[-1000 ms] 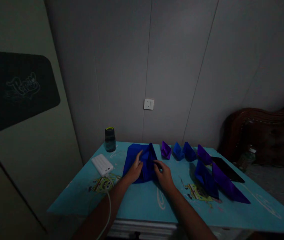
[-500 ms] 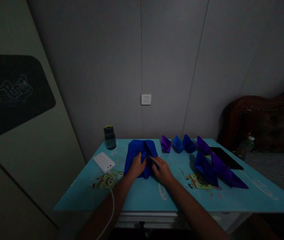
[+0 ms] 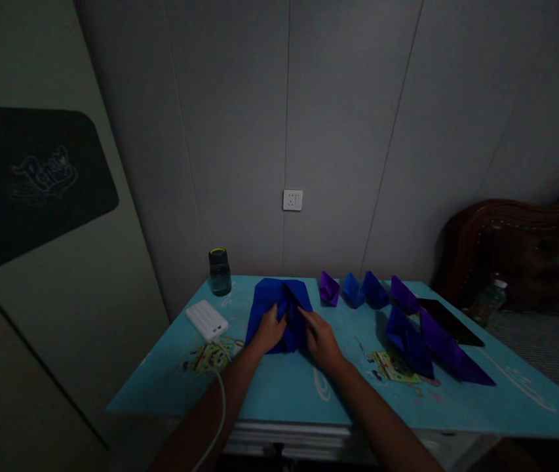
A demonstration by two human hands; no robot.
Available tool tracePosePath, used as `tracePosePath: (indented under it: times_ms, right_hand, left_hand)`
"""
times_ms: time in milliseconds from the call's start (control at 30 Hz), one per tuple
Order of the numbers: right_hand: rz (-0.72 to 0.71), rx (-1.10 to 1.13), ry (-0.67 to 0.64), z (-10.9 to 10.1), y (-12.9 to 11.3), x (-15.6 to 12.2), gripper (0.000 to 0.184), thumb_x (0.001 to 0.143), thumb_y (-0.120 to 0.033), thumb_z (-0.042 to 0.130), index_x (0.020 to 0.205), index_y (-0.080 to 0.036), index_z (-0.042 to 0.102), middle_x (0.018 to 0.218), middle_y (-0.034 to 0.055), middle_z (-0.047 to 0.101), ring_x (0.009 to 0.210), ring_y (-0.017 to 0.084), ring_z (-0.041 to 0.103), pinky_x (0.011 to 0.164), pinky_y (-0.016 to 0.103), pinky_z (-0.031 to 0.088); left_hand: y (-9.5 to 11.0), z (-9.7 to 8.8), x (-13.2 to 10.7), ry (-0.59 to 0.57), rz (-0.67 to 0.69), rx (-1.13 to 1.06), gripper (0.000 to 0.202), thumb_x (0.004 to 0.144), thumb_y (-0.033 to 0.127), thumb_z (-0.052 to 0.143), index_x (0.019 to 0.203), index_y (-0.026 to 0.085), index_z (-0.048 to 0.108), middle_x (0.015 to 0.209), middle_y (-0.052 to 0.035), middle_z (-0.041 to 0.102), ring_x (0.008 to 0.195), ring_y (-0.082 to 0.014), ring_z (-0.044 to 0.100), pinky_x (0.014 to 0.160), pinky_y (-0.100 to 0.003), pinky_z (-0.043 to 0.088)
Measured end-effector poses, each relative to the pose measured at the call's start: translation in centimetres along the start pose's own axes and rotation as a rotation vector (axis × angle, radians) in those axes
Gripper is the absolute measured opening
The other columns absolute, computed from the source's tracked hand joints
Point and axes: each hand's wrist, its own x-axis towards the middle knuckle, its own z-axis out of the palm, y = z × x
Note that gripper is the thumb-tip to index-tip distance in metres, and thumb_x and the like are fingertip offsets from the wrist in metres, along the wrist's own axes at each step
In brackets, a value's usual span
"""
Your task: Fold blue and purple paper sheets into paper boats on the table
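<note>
A sheet of dark blue paper (image 3: 265, 298), partly folded with a raised flap in its middle, lies on the table in front of me. My left hand (image 3: 270, 329) grips its inner folds from the left, fingers curled and thumb toward the centre. From the right, my right hand (image 3: 322, 339) pinches the edge of the flap, its fingertips partly hidden in the folds. The paper's near edge shows between the two hands.
Right of the paper stand several folded paper boats, including a purple one (image 3: 329, 289) and a larger blue one (image 3: 409, 341). A black tablet-like slab (image 3: 449, 321) lies behind them. At left are a white power bank (image 3: 206, 320) with a cable and a dark bottle (image 3: 219, 272).
My right hand's fingers have shifted slightly on the paper, and the fold between my hands has opened wider. The whole view has shifted a little.
</note>
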Motion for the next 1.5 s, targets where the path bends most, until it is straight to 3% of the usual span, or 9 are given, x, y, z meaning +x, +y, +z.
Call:
tracePosePath:
  times_ms: [133,333,433,600,833,1067,1300,1500]
  right_hand:
    - [0.234,0.036,0.142,0.7,0.4,0.3,0.038,0.092,-0.026,0.039,0.126,-0.017,0.054,0.103,0.0110,0.067,0.085,0.021,0.063,0.079,0.036,0.051]
    - [0.445,0.091,0.213,0.5,0.4,0.4,0.035,0.085,-0.042,0.053,0.105,-0.015,0.057,0.077,0.0054,0.065,0.063,0.018,0.058,0.058,0.029,0.046]
    - [0.475,0.090,0.216,0.3,0.5,0.4,0.031,0.080,-0.045,0.057,0.093,-0.017,0.055,0.067,0.0012,0.060,0.057,0.017,0.053,0.053,0.027,0.042]
    - [0.508,0.101,0.153,0.3,0.8,0.4,0.016,0.073,-0.030,0.058,0.083,-0.020,0.050,0.070,0.0008,0.063,0.060,0.017,0.056,0.055,0.027,0.041]
    - [0.520,-0.020,0.106,-0.4,-0.2,0.6,0.021,0.088,-0.038,0.043,0.091,-0.019,0.052,0.067,0.0032,0.064,0.056,0.019,0.060,0.052,0.026,0.039]
    - [0.460,-0.104,0.082,-0.2,0.3,0.4,0.021,0.091,-0.034,0.034,0.096,-0.020,0.050,0.064,0.0012,0.060,0.051,0.018,0.057,0.051,0.026,0.036]
    - [0.428,0.012,0.221,-0.2,0.0,0.6,0.026,0.094,-0.038,0.030,0.101,-0.019,0.047,0.067,0.0006,0.057,0.053,0.017,0.054,0.049,0.026,0.037]
    - [0.487,-0.022,0.263,0.0,0.6,0.4,0.029,0.090,-0.032,0.035,0.111,-0.016,0.048,0.068,0.0022,0.061,0.052,0.017,0.055,0.049,0.026,0.038]
  left_hand:
    - [0.4,0.0,-0.2,-0.015,0.016,-0.043,0.040,0.090,0.043,0.047,0.111,0.013,0.062,0.106,-0.0111,0.070,0.100,-0.0247,0.064,0.092,-0.037,0.048]
    - [1.7,0.0,-0.7,-0.069,0.081,-0.089,0.038,0.090,0.042,0.048,0.111,0.015,0.065,0.105,-0.0086,0.070,0.096,-0.0236,0.065,0.088,-0.033,0.049]
    - [2.1,-0.1,-1.0,-0.094,0.085,-0.088,0.037,0.089,0.041,0.049,0.110,0.016,0.065,0.102,-0.0071,0.071,0.092,-0.0229,0.065,0.082,-0.031,0.050]
    - [2.4,-0.2,-1.3,-0.138,0.100,-0.021,0.035,0.087,0.041,0.051,0.102,0.013,0.068,0.088,-0.0057,0.071,0.078,-0.0200,0.063,0.073,-0.028,0.049]
    - [1.9,0.3,-0.7,-0.061,0.009,-0.115,0.036,0.084,0.045,0.054,0.093,0.012,0.067,0.079,-0.0039,0.069,0.070,-0.0174,0.060,0.065,-0.026,0.046]
    - [1.5,0.3,-0.5,-0.004,-0.063,-0.188,0.037,0.082,0.050,0.057,0.081,0.014,0.061,0.059,0.0033,0.054,0.052,-0.0107,0.047,0.050,-0.021,0.035]
    - [1.2,-0.1,0.0,0.105,-0.084,-0.243,0.043,0.077,0.055,0.060,0.065,0.014,0.056,0.056,0.0036,0.050,0.056,-0.0109,0.047,0.053,-0.021,0.037]
    - [1.1,0.7,-0.4,0.038,-0.064,-0.262,0.039,0.075,0.050,0.065,0.085,0.012,0.068,0.072,-0.0034,0.065,0.066,-0.0165,0.060,0.060,-0.025,0.049]
